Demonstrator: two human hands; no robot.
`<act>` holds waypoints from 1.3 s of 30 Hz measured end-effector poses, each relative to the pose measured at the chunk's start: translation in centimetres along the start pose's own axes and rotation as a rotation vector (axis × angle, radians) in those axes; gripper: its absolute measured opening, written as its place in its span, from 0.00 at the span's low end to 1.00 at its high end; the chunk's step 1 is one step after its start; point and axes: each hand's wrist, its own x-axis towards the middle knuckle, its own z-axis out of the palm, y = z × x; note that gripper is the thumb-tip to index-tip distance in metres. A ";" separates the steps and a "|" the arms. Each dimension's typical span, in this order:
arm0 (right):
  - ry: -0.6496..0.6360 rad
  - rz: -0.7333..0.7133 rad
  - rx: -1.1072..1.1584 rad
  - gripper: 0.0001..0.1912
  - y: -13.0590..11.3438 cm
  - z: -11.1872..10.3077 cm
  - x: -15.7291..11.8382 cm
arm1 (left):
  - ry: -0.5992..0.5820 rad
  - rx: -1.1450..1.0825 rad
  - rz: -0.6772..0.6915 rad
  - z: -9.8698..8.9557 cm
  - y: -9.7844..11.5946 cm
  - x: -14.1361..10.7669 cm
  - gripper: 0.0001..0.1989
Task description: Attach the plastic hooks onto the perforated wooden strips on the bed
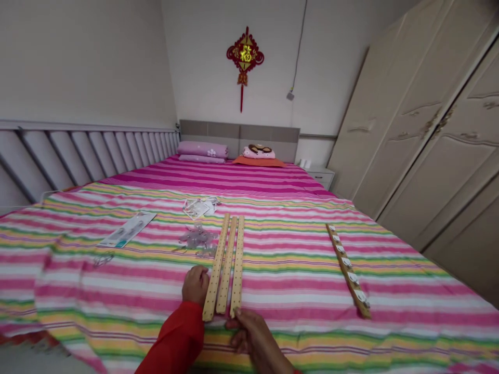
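Three pale wooden strips lie side by side on the striped bedspread: a left strip (215,267), a middle strip (227,265) and a right strip (237,265). All have rows of small holes. My right hand (255,335) pinches the near end of the right strip between thumb and finger. Beside the left strip rests my left hand (196,284), its fingers curled closed; what they may hold is hidden. Just beyond it is a pile of small clear plastic pieces (198,238).
A wooden strip with white round pieces (345,262) lies to the right. Flat packaging (130,229) and a small clear item (103,258) lie left. More packets (200,206) sit farther back. A metal rail (89,130) borders the left side; a wardrobe (409,119) stands right.
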 end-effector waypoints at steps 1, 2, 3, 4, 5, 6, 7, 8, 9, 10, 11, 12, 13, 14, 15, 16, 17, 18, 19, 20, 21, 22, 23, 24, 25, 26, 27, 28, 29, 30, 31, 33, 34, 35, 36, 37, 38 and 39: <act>0.006 -0.006 0.004 0.24 0.0 0.3 0.4 | -0.004 -0.002 0.004 0.0 0.0 0.0 0.08; 0.011 -0.015 0.005 0.24 0.0 0.6 0.8 | -0.008 -0.002 0.008 0.0 0.1 -0.1 0.08; 0.009 -0.027 0.000 0.24 0.0 0.8 1.1 | -0.012 0.000 0.011 0.0 0.1 -0.1 0.08; 0.000 -0.043 -0.008 0.24 -0.1 0.9 1.3 | -0.013 0.004 0.012 0.0 0.1 -0.1 0.08; -0.012 -0.057 -0.014 0.24 -0.1 0.9 1.5 | -0.014 0.009 0.012 0.0 0.0 -0.1 0.08; -0.025 -0.069 -0.018 0.24 -0.1 0.9 1.6 | -0.014 0.013 0.014 0.0 -0.1 -0.1 0.08; -0.034 -0.086 -0.016 0.23 -0.2 0.9 1.6 | -0.013 0.015 0.019 0.1 -0.2 -0.1 0.08; -0.036 -0.106 -0.012 0.23 -0.2 0.8 1.5 | -0.009 0.014 0.027 0.1 -0.3 -0.1 0.08; -0.032 -0.127 -0.005 0.22 -0.2 0.7 1.4 | -0.005 0.012 0.038 0.1 -0.3 -0.1 0.08; -0.022 -0.146 -0.001 0.21 -0.3 0.5 1.1 | -0.003 0.010 0.051 0.2 -0.4 -0.1 0.08; -0.010 -0.159 0.001 0.21 -0.3 0.3 0.9 | 0.000 0.009 0.062 0.2 -0.5 -0.1 0.08; 0.001 -0.163 0.000 0.20 -0.3 0.0 0.5 | 0.004 0.011 0.071 0.2 -0.5 -0.1 0.08; 0.008 -0.158 -0.002 0.21 -0.3 -0.4 0.2 | 0.009 0.012 0.076 0.1 -0.5 -0.1 0.08; 0.012 -0.150 -0.006 0.21 -0.2 -0.8 -0.2 | 0.012 0.014 0.079 0.1 -0.4 -0.1 0.08; 0.018 -0.144 -0.009 0.21 -0.2 -1.2 -0.5 | 0.015 0.015 0.078 0.1 -0.4 -0.1 0.08; 0.028 -0.141 -0.014 0.22 -0.1 -1.7 -0.9 | 0.020 0.016 0.074 0.0 -0.3 -0.1 0.08; 0.040 -0.142 -0.021 0.22 -0.1 -2.2 -1.2 | 0.023 0.016 0.068 0.0 -0.3 -0.1 0.08; 0.053 -0.145 -0.030 0.22 -0.1 -2.7 -1.6 | 0.023 0.014 0.063 0.0 -0.2 -0.1 0.08; 0.061 -0.148 -0.039 0.22 -0.1 -3.2 -1.9 | 0.023 0.011 0.057 0.0 -0.2 -0.1 0.08; 0.062 -0.149 -0.045 0.22 -0.1 -3.7 -2.2 | 0.022 0.006 0.051 0.0 -0.2 -0.1 0.08; 0.055 -0.148 -0.047 0.22 -0.1 -4.1 -2.4 | 0.020 -0.001 0.044 0.0 -0.1 -0.1 0.08; 0.044 -0.143 -0.045 0.22 -0.1 -4.4 -2.6 | 0.019 -0.010 0.034 0.0 -0.1 -0.1 0.08; 0.035 -0.136 -0.036 0.23 -0.1 -4.7 -2.6 | 0.017 -0.023 0.020 -0.1 -0.1 -0.1 0.08; 0.030 -0.132 -0.022 0.23 0.0 -4.9 -2.6 | 0.017 -0.041 0.001 -0.1 0.0 -0.1 0.08; 0.030 -0.132 -0.004 0.24 0.1 -5.0 -2.6 | 0.016 -0.064 -0.025 -0.2 0.1 0.0 0.08; 0.033 -0.136 0.018 0.24 0.2 -5.1 -2.4 | 0.011 -0.092 -0.061 -0.3 0.2 0.0 0.07; 0.039 -0.141 0.044 0.25 0.3 -5.2 -2.3 | 0.002 -0.125 -0.110 -0.4 0.4 0.1 0.07; 0.044 -0.146 0.075 0.27 0.5 -5.2 -2.1 | -0.009 -0.161 -0.172 -0.5 0.6 0.2 0.07; 0.046 -0.148 0.108 0.28 0.6 -5.3 -1.9 | -0.018 -0.202 -0.242 -0.6 0.8 0.4 0.07; 0.047 -0.145 0.142 0.28 0.7 -5.3 -1.7 | -0.022 -0.245 -0.310 -0.8 1.1 0.7 0.08; 0.049 -0.139 0.176 0.29 0.8 -5.4 -1.6 | -0.017 -0.288 -0.371 -0.9 1.4 1.1 0.10; 0.053 -0.131 0.229 0.28 1.0 -5.5 -1.5 | 0.005 -0.359 -0.453 -1.1 2.1 2.2 0.13; 0.058 -0.133 0.242 0.27 1.0 -5.5 -1.5 | 0.006 -0.380 -0.475 -1.1 2.4 2.8 0.13; 0.064 -0.139 0.245 0.27 1.0 -5.6 -1.5 | -0.008 -0.383 -0.492 -1.1 2.8 3.5 0.14; 0.070 -0.146 0.241 0.27 1.1 -5.6 -1.5 | -0.036 -0.365 -0.508 -1.1 3.1 4.2 0.13; 0.074 -0.152 0.233 0.28 1.1 -5.6 -1.6 | -0.077 -0.332 -0.519 -1.1 3.4 4.8 0.12; 0.078 -0.154 0.225 0.28 1.1 -5.5 -1.6 | -0.121 -0.290 -0.531 -1.0 3.7 5.4 0.11; 0.084 -0.156 0.220 0.28 1.1 -5.5 -1.6 | -0.161 -0.249 -0.549 -1.0 4.0 5.9 0.09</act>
